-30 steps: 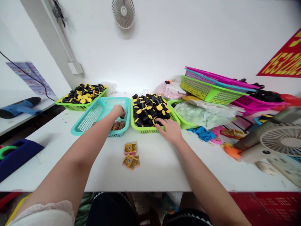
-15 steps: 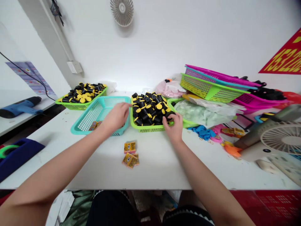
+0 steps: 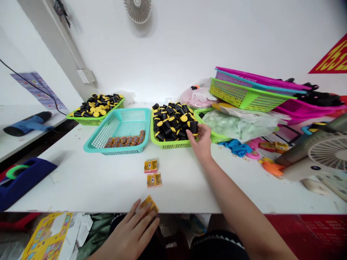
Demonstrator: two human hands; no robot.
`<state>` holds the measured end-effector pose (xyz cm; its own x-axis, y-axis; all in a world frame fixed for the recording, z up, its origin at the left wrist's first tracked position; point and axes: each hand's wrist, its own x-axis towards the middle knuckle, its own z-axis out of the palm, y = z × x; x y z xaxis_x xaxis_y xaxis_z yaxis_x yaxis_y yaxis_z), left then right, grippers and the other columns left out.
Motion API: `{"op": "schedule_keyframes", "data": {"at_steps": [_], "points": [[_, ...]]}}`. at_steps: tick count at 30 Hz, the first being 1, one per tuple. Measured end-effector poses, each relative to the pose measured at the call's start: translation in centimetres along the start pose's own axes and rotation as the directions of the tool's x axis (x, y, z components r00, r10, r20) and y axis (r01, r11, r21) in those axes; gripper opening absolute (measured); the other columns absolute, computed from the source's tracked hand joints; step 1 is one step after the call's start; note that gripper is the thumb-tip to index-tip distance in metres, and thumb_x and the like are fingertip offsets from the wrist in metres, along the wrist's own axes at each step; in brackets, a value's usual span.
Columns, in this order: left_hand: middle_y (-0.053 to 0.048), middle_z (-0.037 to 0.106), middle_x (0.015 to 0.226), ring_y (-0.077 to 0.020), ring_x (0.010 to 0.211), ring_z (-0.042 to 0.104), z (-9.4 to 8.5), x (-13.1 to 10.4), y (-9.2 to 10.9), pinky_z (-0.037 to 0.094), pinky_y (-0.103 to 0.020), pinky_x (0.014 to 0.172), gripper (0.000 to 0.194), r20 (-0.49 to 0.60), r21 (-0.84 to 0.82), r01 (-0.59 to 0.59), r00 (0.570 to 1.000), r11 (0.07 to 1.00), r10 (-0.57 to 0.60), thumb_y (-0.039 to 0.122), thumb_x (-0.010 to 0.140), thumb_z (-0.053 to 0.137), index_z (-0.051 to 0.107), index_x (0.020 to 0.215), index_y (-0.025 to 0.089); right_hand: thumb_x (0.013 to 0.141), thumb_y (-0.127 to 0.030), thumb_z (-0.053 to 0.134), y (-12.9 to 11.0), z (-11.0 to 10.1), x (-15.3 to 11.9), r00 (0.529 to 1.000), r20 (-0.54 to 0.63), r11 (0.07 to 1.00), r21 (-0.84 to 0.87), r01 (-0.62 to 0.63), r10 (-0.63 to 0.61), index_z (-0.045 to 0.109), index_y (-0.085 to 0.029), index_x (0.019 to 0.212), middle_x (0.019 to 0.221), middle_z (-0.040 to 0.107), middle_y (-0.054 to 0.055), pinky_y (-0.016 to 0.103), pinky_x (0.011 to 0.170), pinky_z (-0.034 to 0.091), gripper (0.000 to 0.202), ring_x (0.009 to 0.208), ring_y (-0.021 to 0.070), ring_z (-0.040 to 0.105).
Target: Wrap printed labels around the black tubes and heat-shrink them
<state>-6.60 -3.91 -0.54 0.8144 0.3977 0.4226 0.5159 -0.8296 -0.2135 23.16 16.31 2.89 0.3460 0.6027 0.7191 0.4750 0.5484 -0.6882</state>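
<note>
My left hand (image 3: 132, 231) is at the table's front edge. Its fingers lie over a small yellow printed label (image 3: 150, 204), partly covering it; the thumb is hidden. Two more yellow items lie beyond it: a small printed stack (image 3: 150, 165) and a printed label (image 3: 154, 180). My right hand (image 3: 202, 141) pinches a black cylinder with a yellow end (image 3: 193, 126) at the right side of a green basket (image 3: 173, 145), which is heaped with similar black-and-yellow cylinders (image 3: 173, 121). The teal basket (image 3: 90, 144) to its left has rows of small wrapped pieces (image 3: 124, 141) along its near side.
Another green basket (image 3: 92, 122) of cylinders stands back left. Stacked baskets (image 3: 249, 94) and plastic bags (image 3: 235, 124) crowd the right. A white fan (image 3: 325, 159) is at far right, a blue tape dispenser (image 3: 32, 180) at left, a blue heat gun (image 3: 29, 123) beyond.
My left hand has moved from the teal basket down to the table's front edge, and one yellow label has come with it. My right hand now shows a cylinder between its fingers.
</note>
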Motion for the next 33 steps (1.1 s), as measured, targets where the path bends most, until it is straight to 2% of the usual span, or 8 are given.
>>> {"op": "schedule_keyframes", "data": {"at_steps": [8,12,15,18,22,25,28,33], "points": [[-0.011,0.060,0.133,-0.0210,0.133,0.047,-3.1,3.2,-4.9,0.043,-0.035,0.111,0.059,-0.066,-0.058,0.043,0.997,0.997,-0.047,0.000,0.094,0.032,0.032,0.151,0.014,0.083,-0.043,0.067,-1.1,-0.9,0.6,0.981,0.110,0.979,-0.104,0.173,-0.162,0.067,-0.023,0.108,0.101,0.067,0.008,0.034,0.065,0.051,0.033,0.068,0.0160,0.055],[-0.011,0.070,0.113,-0.0214,0.110,0.064,-1.5,6.0,-6.5,0.051,-0.037,0.099,0.045,-0.005,-0.091,-0.013,1.000,0.996,0.012,0.005,0.095,0.036,0.052,0.136,0.016,0.073,-0.049,0.076,-0.4,-1.1,0.8,0.999,0.049,1.000,-0.027,0.005,-0.003,0.063,-0.020,0.114,0.089,0.066,0.006,0.035,0.062,0.050,0.053,0.061,0.0147,0.050],[-0.009,0.071,0.106,-0.0202,0.101,0.066,-0.1,6.7,-6.5,0.054,-0.033,0.089,0.041,0.216,-0.248,0.181,0.968,0.952,-0.128,0.006,0.093,0.034,0.065,0.117,0.019,0.073,-0.051,0.074,-0.3,-1.4,1.1,0.998,0.018,0.997,-0.029,-0.066,0.067,0.067,-0.018,0.109,0.085,0.066,0.005,0.036,0.066,0.052,0.049,0.061,0.0149,0.052],[-0.004,0.071,0.090,-0.0179,0.085,0.066,0.5,6.7,-6.4,0.053,-0.029,0.080,0.041,0.395,-0.402,0.455,0.869,0.795,-0.297,0.010,0.091,0.037,0.068,0.114,0.023,0.081,-0.050,0.066,-0.8,-1.6,1.2,0.998,0.060,1.000,-0.013,-0.022,0.023,0.071,-0.021,0.104,0.102,0.067,0.009,0.038,0.078,0.054,0.038,0.079,0.0184,0.060],[-0.004,0.072,0.087,-0.0194,0.083,0.067,0.5,6.9,-7.5,0.053,-0.029,0.080,0.033,0.435,-0.541,0.521,0.845,0.661,-0.310,0.015,0.087,0.043,0.072,0.101,0.021,0.081,-0.050,0.064,-1.6,-1.7,1.6,0.967,0.114,0.922,0.296,-0.251,0.227,0.067,-0.027,0.111,0.105,0.064,0.006,0.038,0.076,0.057,0.038,0.092,0.0202,0.063],[-0.005,0.074,0.091,-0.0200,0.084,0.070,-0.4,7.4,-8.8,0.055,-0.029,0.079,0.028,0.321,-0.556,0.510,0.860,0.656,-0.396,0.020,0.089,0.048,0.071,0.105,0.020,0.078,-0.044,0.068,-1.9,-2.2,2.4,0.858,0.237,0.599,0.632,-0.493,0.456,0.058,-0.033,0.115,0.088,0.062,-0.002,0.031,0.062,0.057,0.039,0.077,0.0157,0.064],[-0.005,0.074,0.099,-0.0193,0.086,0.071,-2.1,8.5,-9.8,0.056,-0.027,0.078,0.022,0.060,-0.484,0.407,0.898,0.774,-0.435,0.027,0.091,0.056,0.072,0.104,0.021,0.079,-0.040,0.067,-2.1,-2.9,3.0,0.766,0.420,0.344,0.713,-0.610,0.487,0.059,-0.026,0.100,0.080,0.059,-0.003,0.023,0.054,0.051,0.026,0.068,0.0113,0.058],[-0.002,0.073,0.083,-0.0130,0.073,0.069,-4.1,12.4,-10.3,0.054,-0.021,0.071,0.013,-0.263,-0.328,0.166,0.929,0.930,-0.259,0.027,0.091,0.061,0.072,0.088,0.019,0.081,-0.052,0.067,-2.8,-3.0,2.8,0.721,0.556,0.326,0.649,-0.687,0.413,0.059,-0.026,0.099,0.067,0.049,-0.007,0.019,0.042,0.036,0.032,0.052,0.0082,0.044]]}}
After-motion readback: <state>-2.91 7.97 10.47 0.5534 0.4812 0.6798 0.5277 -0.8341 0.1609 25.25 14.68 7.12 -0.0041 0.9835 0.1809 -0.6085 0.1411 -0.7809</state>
